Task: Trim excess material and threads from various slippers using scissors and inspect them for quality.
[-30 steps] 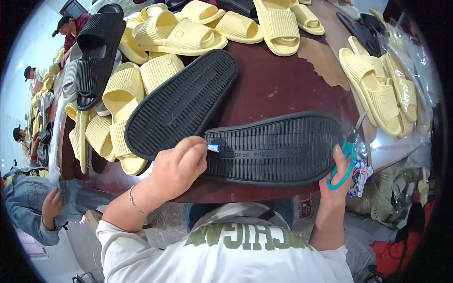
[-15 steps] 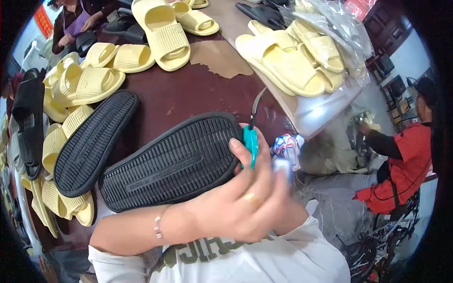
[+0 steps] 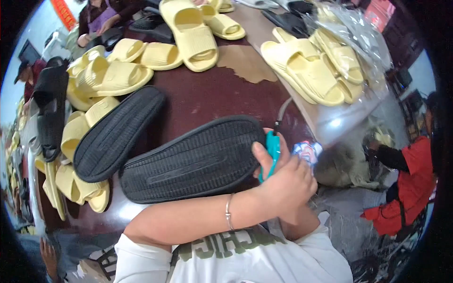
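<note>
My right hand (image 3: 264,165) is closed on scissors with teal handles (image 3: 271,153), their thin curved blade pointing away from me. Its thumb rests by the toe end of a black slipper (image 3: 193,160), which lies sole up on the table. My left forearm crosses over in front, and my left hand (image 3: 290,188) is bent with fingers together beside a small pile of blue, white and pink labels (image 3: 307,152). The fingertips are hidden, so what they hold does not show. A second black slipper (image 3: 120,134) lies sole up to the left.
Pale yellow slippers (image 3: 113,75) crowd the left and far side of the dark red table (image 3: 222,99). More yellow slippers (image 3: 306,70) and clear plastic bags (image 3: 363,42) lie on a lighter table at right. Torn brown paper (image 3: 247,63) lies between. People sit nearby, one in red (image 3: 408,184).
My left hand has moved right and slightly up, to the labels. The view has shifted, so the tabletop things appear further right. The right hand still grips the scissors.
</note>
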Tool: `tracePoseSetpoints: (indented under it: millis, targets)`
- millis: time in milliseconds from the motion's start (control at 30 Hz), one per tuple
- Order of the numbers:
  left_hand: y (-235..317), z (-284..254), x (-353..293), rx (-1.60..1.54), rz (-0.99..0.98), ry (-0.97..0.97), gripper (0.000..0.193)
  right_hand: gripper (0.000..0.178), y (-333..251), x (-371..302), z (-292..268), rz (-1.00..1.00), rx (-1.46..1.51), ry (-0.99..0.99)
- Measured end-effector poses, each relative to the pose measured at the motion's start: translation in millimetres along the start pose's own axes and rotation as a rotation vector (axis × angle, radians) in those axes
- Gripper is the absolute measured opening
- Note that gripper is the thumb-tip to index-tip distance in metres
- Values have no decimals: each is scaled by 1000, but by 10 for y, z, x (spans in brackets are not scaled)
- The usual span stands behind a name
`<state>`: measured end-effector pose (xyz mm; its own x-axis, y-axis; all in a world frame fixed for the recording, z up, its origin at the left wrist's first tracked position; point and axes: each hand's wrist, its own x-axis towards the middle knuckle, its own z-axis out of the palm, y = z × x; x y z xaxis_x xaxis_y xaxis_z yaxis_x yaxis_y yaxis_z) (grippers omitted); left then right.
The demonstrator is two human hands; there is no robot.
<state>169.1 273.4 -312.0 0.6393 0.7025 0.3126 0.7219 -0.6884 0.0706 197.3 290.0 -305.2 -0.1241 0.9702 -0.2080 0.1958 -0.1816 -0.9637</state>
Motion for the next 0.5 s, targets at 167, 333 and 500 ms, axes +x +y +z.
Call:
tracePoseSetpoints:
  millis: [167,333,500]
  targets:
    - [31,-15,-230,76,-37,103,32,43,66,31,21,-8,40,6]
    - [-76,-867,-850,104,-22,162,36,42,358,204,101,-156,348,-85]
    - [-426,-1681,-1636,315,-702,-131,54,45,354,245,-52,-105,563,-205]
